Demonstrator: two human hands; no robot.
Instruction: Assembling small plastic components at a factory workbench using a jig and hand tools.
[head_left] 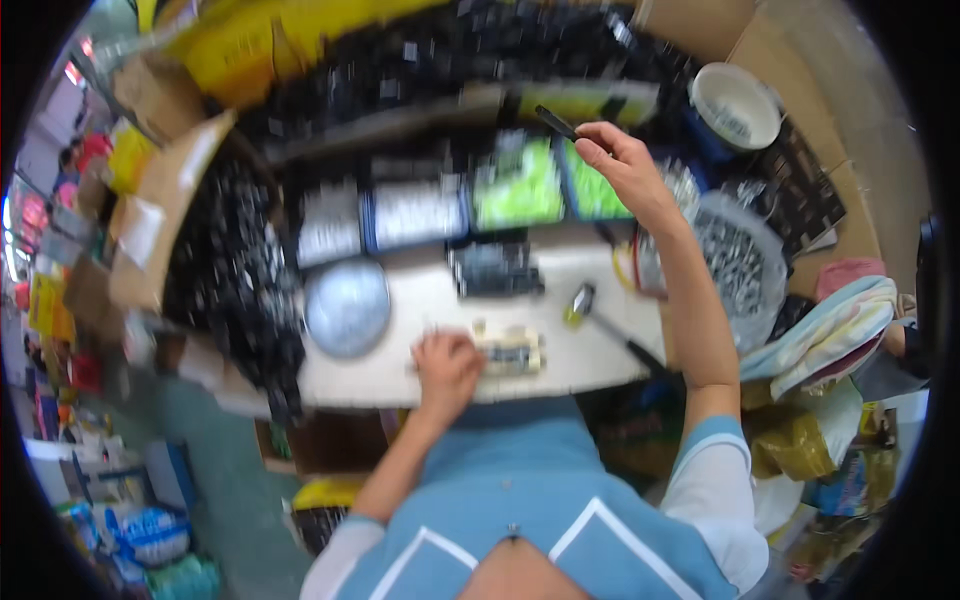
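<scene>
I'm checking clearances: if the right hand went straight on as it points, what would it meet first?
The right hand, holding a slim black item, would probably meet the long board first, or pass above it to the dark heap; depth is unclear.

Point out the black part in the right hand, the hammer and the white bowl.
Black part [556, 122]: head view, middle of its exposed length.
Hammer [613, 332]: head view, on its shaft.
White bowl [750, 87]: head view, on its bare inner wall.

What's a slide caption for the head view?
Right hand holding a slim black piece; left hand at a cream fixture.
</scene>
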